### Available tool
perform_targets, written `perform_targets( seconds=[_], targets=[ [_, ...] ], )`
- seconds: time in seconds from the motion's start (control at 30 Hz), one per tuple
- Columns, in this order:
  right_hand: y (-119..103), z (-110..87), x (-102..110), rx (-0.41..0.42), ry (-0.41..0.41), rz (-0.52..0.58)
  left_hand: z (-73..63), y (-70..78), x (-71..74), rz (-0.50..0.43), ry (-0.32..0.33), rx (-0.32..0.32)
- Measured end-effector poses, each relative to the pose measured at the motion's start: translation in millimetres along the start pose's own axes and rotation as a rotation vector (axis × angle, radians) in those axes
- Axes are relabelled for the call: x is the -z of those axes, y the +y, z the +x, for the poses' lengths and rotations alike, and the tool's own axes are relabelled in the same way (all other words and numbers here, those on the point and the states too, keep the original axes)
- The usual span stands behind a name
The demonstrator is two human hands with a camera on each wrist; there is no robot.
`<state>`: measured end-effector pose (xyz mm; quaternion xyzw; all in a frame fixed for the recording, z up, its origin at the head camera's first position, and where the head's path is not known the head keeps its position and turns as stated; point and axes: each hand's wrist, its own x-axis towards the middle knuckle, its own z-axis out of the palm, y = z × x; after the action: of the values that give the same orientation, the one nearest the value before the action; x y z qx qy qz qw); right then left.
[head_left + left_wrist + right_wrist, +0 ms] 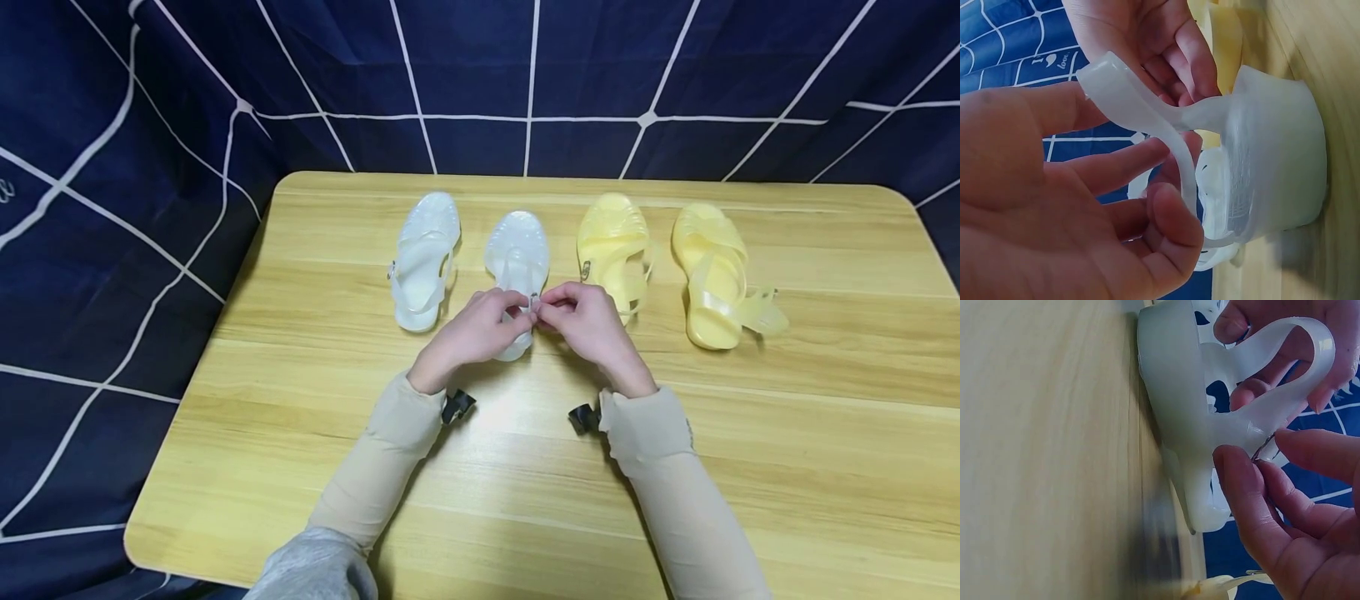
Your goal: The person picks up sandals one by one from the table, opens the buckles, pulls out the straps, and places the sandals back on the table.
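A translucent white sandal (516,237), its toe pointing away, stands on the table between my hands. Its strap (1125,97) rises in a loop above the heel. My left hand (491,323) has its thumb and fingers curled at this strap and holds it from the left. From the other side my right hand (588,321) pinches the small metal buckle (1264,447) between thumb and fingers, beside the strap. Whether the strap end passes through the buckle is hard to see.
To the left stands a second white sandal (426,262). On the right are a yellow sandal (611,229) and another yellow sandal (712,283) whose strap sticks out sideways. A dark blue curtain (480,75) hangs behind the wooden table (847,375).
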<state>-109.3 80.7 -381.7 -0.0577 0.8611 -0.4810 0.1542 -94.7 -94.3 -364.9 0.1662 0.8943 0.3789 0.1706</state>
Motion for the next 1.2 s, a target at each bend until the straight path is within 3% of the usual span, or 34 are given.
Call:
perform_targets(
  seconds=[0.47, 0.8, 1.2],
  targets=[
    [-0.4, 0.0, 1.2, 0.0, -0.018, 0.035, -0.1, -4.1, 5.5, -0.037, -0.055, -0.002],
    [-1.5, -2.4, 0.4, 0.043, 0.018, -0.091, -3.2, -3.9, 9.7, -0.045, -0.084, 0.052],
    [-2.7, -1.9, -5.4, 0.061, 0.056, -0.111, -3.0, -1.4, 9.4, -0.039, -0.074, 0.068]
  ],
)
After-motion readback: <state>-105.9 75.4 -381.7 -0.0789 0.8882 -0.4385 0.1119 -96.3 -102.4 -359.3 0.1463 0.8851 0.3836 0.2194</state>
